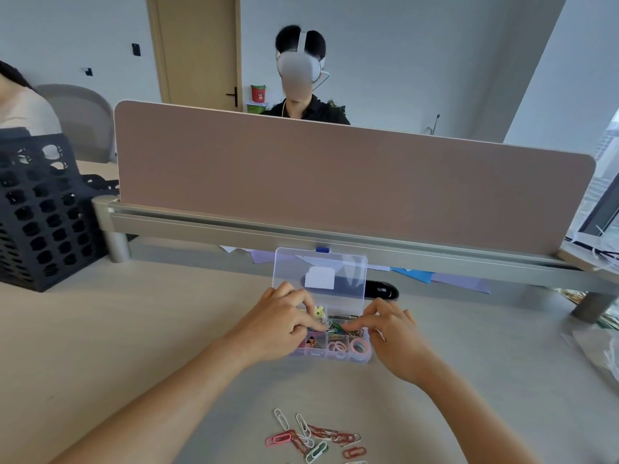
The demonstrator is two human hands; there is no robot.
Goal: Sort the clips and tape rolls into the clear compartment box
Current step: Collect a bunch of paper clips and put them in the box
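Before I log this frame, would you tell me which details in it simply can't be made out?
Head view, the only one:
- Left compartments of the clear compartment box: covered by the left hand.
- What the fingers pinch, if anything: too small, lost among coloured clips.
- Loose paper clips on the desk: the pile is cut off by the bottom edge.
- Black object behind the lid: partly hidden, unidentifiable.
- Right hand grip: unclear.
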